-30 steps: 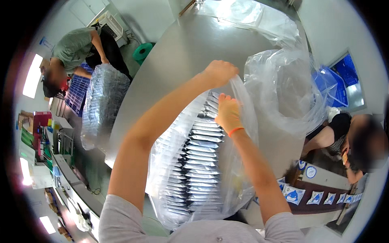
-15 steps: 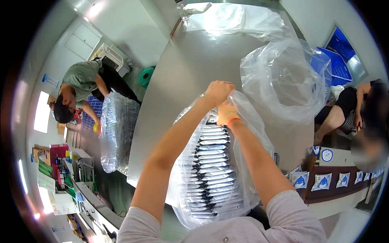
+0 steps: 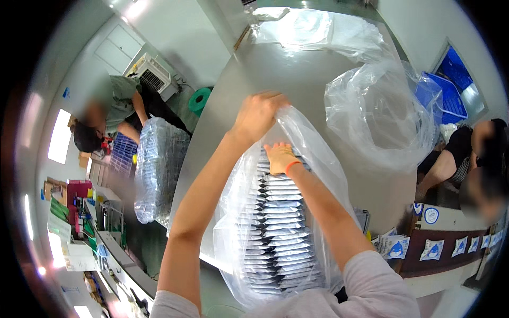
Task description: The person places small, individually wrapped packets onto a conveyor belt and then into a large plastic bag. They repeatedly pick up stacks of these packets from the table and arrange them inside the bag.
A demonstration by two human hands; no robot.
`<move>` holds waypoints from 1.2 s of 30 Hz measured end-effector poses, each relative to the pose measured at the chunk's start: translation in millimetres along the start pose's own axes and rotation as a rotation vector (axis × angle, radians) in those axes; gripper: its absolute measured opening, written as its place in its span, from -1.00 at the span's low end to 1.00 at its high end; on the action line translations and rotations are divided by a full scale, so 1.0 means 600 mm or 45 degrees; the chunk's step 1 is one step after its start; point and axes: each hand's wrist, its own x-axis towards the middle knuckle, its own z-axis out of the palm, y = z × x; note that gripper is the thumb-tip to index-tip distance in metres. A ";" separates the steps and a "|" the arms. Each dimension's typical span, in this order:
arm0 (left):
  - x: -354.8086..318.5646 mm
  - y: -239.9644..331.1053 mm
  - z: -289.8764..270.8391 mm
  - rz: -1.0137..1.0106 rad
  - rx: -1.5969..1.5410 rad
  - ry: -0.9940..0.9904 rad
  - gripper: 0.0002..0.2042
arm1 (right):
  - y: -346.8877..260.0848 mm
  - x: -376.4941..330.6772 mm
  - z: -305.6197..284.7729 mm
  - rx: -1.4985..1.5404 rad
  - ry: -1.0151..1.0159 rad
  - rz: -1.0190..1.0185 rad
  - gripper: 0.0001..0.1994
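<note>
A large clear plastic bag [image 3: 328, 169] lies in front of me, filled with stacked rows of white-and-dark packets [image 3: 286, 229]. At the bag's far end my left hand [image 3: 260, 117] is closed on the film, pulling its edge up and to the left. Below it, my right hand [image 3: 281, 158], with an orange band at the wrist, rests on the far end of the packet rows. The right fingers are stretched out and hold nothing. Slight motion blur softens the left fingertips.
A grey table [image 3: 289, 74] carries another crumpled clear bag [image 3: 371, 114] at right and flat plastic sheets [image 3: 318, 32] at the far end. To the left, a co-worker [image 3: 124, 103] stands by a wrapped bundle of packets [image 3: 156, 169]. Another person [image 3: 450, 151] sits at right near blue crates [image 3: 445, 98].
My hands have separated: the left moved left with the bag's edge, while the right came down toward me and spread its fingers on the packets. The view shifted slightly.
</note>
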 end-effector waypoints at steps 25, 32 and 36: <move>-0.096 0.005 -0.100 -0.222 0.051 0.054 -0.53 | -0.036 -0.111 0.075 0.544 0.691 0.121 -0.52; -0.249 0.241 -0.137 -0.305 -0.008 0.119 -0.40 | -0.054 -0.559 -0.032 1.399 0.180 -0.551 -0.60; -0.353 0.515 -0.048 -0.402 -1.363 -0.305 -0.60 | 0.145 -0.724 -0.129 1.626 -0.460 -0.289 -0.67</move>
